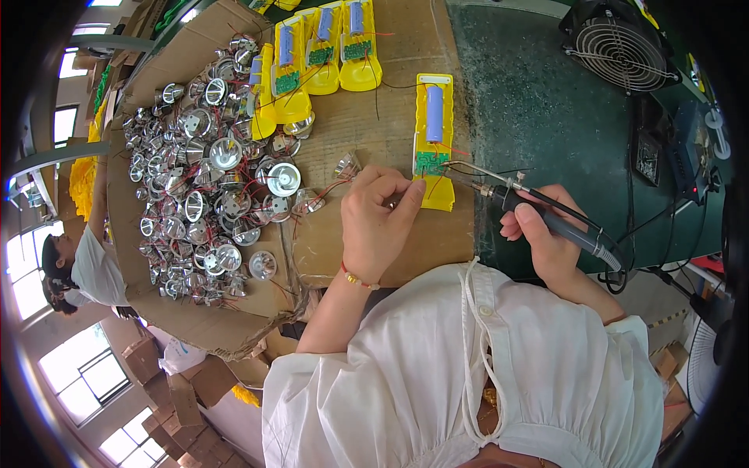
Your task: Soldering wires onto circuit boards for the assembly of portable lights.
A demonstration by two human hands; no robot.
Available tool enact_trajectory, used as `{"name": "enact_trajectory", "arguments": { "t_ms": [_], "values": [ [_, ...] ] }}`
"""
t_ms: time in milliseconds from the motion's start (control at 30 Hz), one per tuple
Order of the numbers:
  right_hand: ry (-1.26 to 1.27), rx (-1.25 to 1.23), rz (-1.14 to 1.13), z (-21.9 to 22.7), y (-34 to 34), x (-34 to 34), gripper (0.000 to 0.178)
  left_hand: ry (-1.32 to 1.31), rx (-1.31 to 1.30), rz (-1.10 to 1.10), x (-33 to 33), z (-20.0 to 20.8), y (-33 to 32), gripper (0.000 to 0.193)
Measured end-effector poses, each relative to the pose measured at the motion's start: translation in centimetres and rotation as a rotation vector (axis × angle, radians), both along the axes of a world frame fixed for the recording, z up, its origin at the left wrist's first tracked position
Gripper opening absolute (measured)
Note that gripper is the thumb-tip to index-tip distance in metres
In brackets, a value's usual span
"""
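My right hand grips a soldering iron like a pen. Its tip, with a thin metal solder-feed tube alongside, reaches a small green circuit board. That board lies in a yellow plastic housing, below a purple cylindrical battery. My left hand is closed in a pinch at the left edge of the housing. Thin red wires lead into it from a silver lamp reflector; the ends between the fingertips are hidden. Another reflector sits just beyond the hand.
A cardboard box full of silver reflectors with red wires stands at left. Several yellow housings with batteries and boards lie at the back. A fan and a dark box-shaped device stand at right. A co-worker is far left.
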State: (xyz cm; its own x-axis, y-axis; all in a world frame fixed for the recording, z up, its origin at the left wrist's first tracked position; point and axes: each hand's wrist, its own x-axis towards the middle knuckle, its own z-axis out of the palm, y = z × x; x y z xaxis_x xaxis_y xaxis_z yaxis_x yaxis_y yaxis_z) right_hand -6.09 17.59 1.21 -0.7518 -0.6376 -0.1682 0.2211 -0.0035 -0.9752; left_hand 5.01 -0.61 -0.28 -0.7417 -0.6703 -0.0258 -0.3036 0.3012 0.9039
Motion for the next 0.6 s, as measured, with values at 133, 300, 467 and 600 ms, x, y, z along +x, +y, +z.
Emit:
{"name": "enact_trajectory", "arguments": {
  "t_ms": [133, 300, 467, 600],
  "values": [
    [-0.002, 0.025, 0.003, 0.1, -0.2, 0.0, 0.017, -0.02, -0.063, -0.022, -0.5, 0.4, 0.2, 0.011],
    [0.055, 0.036, 0.028, 0.0, -0.2, 0.0, 0.016, -0.047, -0.094, -0.041, -0.8, 0.8, 0.3, 0.011],
    [0.016, -0.007, -0.023, -0.1, -0.2, 0.2, 0.017, -0.051, -0.076, -0.034, -0.9, 0.6, 0.2, 0.012],
    [0.046, -0.044, -0.035, 0.0, 0.6, 0.1, 0.017, -0.069, -0.009, -0.012, -0.8, 0.8, 0.3, 0.012]
  ]
}}
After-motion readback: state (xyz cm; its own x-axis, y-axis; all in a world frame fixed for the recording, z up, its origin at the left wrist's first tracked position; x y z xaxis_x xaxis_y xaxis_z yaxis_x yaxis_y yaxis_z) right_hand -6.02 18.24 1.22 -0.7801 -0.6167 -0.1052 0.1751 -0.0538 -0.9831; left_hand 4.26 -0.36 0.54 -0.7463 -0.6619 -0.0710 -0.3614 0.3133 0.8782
